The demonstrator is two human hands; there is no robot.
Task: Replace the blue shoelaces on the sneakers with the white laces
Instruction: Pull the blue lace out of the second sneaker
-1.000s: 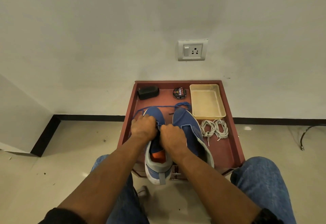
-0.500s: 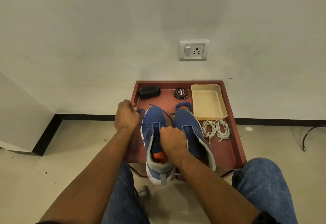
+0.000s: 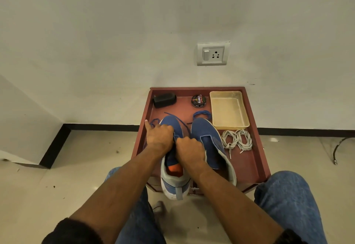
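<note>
Left sneaker (image 3: 172,126), on red-brown tray table (image 3: 255,159): left hand (image 3: 159,136) and right hand (image 3: 190,148) both curled over its lacing, gripping the blue lace (image 3: 153,123), which trails off the toe. Right sneaker (image 3: 206,136) just beside, a loose blue lace coil (image 3: 201,113) at its toe. Two white lace bundles (image 3: 237,140) lie right of it, before a cream tray (image 3: 228,109).

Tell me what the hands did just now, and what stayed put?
The left hand swung out to the left pulling blue lace, then came back over the left sneaker. The right hand kept holding that sneaker. The right sneaker, white laces and polish tin stayed put.
</note>
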